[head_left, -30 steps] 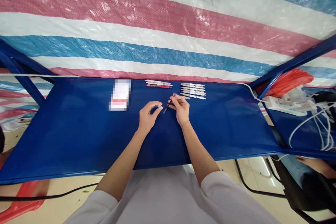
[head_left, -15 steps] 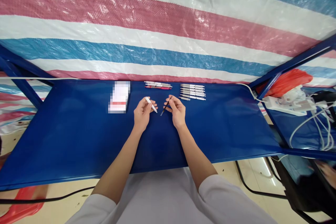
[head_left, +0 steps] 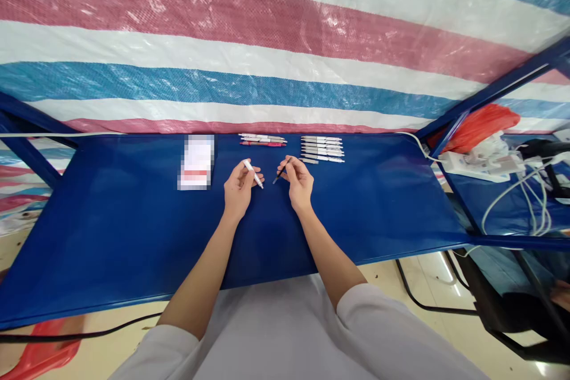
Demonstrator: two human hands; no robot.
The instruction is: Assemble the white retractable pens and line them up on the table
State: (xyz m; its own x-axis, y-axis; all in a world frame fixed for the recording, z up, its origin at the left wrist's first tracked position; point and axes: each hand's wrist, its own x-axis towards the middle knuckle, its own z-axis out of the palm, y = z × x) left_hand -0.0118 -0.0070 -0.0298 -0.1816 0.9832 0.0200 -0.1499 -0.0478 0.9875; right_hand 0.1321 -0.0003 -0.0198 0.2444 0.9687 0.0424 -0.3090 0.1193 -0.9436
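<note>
On the blue table, the white package lies to the left of both hands. A red band crosses its lower part; the rest of its face is pixelated on my feed, and I cannot read any lettering on it. The row of white pens lies parallel at the table's far side, right of centre; any printing on the barrels is too small for me to read. A short pale piece lies just below the row's left end. Left of the row, a second group of white pens lies together with a red pen along its near side.

Containers: at the right, I note a red plastic bag, crumpled, contents hidden from me. A white power strip sits near it, beside looped white cables.

Hand status: the left hand grips a white pen barrel between thumb and fingers, tilted, narrow tip towards the lower right. The right hand pinches a slim dark refill, lower end slanting to the left. The barrel and the refill are near each other, apart, over the middle of the table.
</note>
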